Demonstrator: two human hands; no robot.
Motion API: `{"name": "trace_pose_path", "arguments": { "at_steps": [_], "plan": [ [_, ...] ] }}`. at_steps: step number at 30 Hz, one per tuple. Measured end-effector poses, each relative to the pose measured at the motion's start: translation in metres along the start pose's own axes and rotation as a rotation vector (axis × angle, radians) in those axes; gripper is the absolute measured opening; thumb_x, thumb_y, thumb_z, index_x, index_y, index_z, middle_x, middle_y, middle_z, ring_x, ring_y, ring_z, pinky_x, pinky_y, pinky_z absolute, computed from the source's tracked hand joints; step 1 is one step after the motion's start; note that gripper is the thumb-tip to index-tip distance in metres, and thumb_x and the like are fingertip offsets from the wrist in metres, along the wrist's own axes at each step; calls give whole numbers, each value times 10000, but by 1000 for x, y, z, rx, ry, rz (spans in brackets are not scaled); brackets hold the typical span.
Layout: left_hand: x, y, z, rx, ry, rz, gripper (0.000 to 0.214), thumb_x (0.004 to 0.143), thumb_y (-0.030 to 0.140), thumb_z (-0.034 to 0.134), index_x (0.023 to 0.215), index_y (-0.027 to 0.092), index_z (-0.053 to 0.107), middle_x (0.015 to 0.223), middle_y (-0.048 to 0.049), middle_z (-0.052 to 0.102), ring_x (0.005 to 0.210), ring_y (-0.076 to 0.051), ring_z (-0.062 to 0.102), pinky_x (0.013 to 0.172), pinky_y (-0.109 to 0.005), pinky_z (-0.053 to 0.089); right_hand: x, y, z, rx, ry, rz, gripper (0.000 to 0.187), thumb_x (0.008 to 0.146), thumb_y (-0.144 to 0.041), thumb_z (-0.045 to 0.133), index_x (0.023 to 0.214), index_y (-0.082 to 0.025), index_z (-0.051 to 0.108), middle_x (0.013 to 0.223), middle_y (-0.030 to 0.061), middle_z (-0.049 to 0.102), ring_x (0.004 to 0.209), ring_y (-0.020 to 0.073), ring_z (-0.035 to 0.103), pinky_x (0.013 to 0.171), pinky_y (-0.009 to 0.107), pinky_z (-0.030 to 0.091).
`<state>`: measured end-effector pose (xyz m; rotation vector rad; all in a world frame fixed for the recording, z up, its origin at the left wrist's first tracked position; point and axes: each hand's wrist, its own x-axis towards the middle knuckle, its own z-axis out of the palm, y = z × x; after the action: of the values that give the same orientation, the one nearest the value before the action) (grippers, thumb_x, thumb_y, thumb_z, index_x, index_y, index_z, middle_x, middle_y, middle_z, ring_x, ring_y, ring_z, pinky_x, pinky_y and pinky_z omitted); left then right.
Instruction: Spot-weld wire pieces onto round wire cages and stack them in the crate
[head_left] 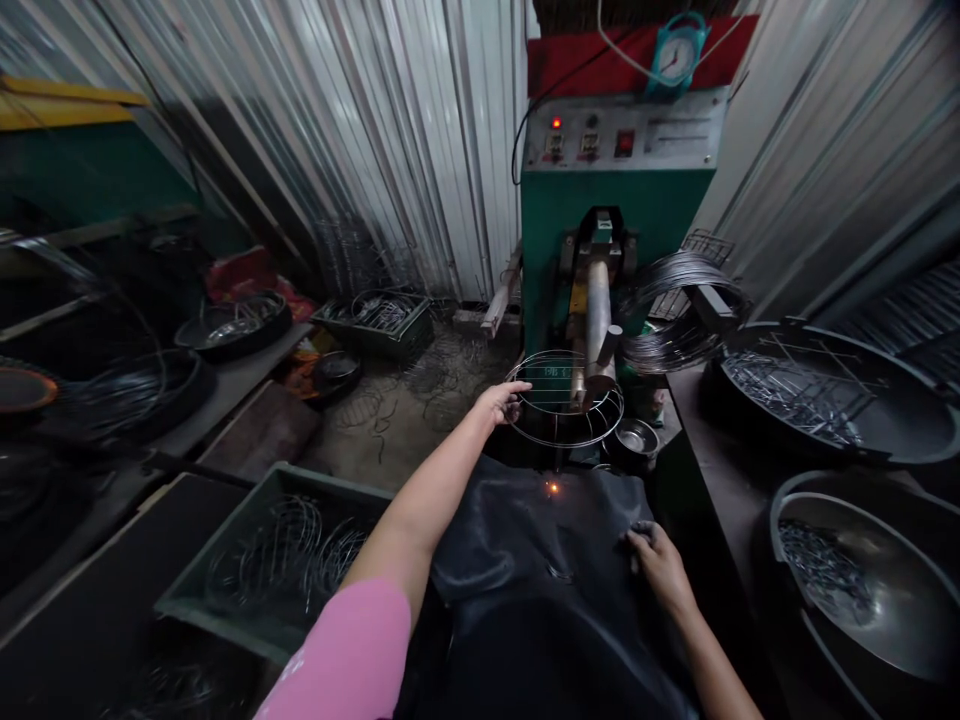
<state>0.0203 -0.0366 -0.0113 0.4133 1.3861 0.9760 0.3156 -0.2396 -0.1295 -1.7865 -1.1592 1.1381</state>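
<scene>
My left hand [501, 402] reaches forward and grips the rim of a round wire-ring frame [564, 402] that sits on the metal arm of a green welding machine [615, 215]. A small orange spark [553, 488] glows just below the frame, over the black apron [540, 560] on my lap. My right hand [658, 560] rests low on the apron's right side, fingers curled together around something small that I cannot make out.
A green tray of bent wire rings [277, 560] lies at lower left. Black basins of short wire pieces [832, 395] [862, 580] stand on the right bench. A coil of wire [679, 310] hangs beside the machine. A small metal bowl [634, 440] sits under the frame. Corrugated metal walls surround the space.
</scene>
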Motion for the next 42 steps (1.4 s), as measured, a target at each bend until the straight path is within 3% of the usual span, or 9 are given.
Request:
{"name": "trace_pose_path", "arguments": {
  "at_steps": [3,7,10,13,15,20,25,35,42],
  "plan": [
    [3,-2,0,8,-41,-72,334,541,245,776,569,163,454,482,58,392,386,-64,361,409,-200,270,-6,-1,-7,-93,17,-56,380,643,-468,526,907,-198,561,668,30,657,545,191,593,489,273,420],
    [8,-1,-5,-6,-23,-68,383,525,323,793,578,174,444,465,61,386,361,-65,356,386,-209,284,-13,-4,-10,-189,-43,-117,221,637,-434,544,690,-223,584,564,13,607,538,193,567,512,278,402],
    [12,0,-3,-25,-15,-32,381,494,254,794,584,176,432,461,71,368,347,-47,314,369,-188,244,-12,-18,-2,-9,-93,-50,235,674,-436,555,721,-208,582,533,-4,570,486,160,523,472,255,376],
    [9,-3,-2,-55,-10,35,333,505,174,739,585,175,416,452,85,335,341,-20,222,357,-161,150,-5,-54,11,324,-54,-38,316,729,-463,568,880,-187,581,680,20,626,511,133,540,475,236,391],
    [4,-7,-3,-69,1,65,298,521,169,703,588,175,413,443,97,294,345,-13,173,357,-158,106,3,-87,22,463,-1,-154,328,743,-459,589,931,-191,570,816,49,653,620,146,592,532,240,431],
    [-13,-19,-1,-137,41,200,294,489,193,689,595,176,415,452,110,250,352,-11,167,357,-166,93,31,-146,55,314,-17,-453,265,772,-430,552,870,-188,593,805,50,660,639,159,604,606,275,458],
    [-24,-24,3,-173,79,277,321,453,219,700,623,177,431,460,114,264,353,-13,201,357,-162,106,47,-144,65,125,3,-454,263,784,-432,511,841,-187,588,708,32,650,533,148,565,540,270,442],
    [-30,-25,7,-186,42,351,411,441,229,726,747,187,455,500,110,344,366,-11,233,370,-160,98,46,-150,63,202,-20,-411,291,795,-453,502,856,-177,573,717,32,647,507,132,565,522,254,440],
    [-26,-27,10,-192,32,339,411,421,239,732,703,181,439,503,105,351,367,-9,229,369,-162,95,47,-147,64,222,19,-442,272,809,-426,496,851,-167,567,698,23,631,523,120,560,552,245,437]
  ]
}}
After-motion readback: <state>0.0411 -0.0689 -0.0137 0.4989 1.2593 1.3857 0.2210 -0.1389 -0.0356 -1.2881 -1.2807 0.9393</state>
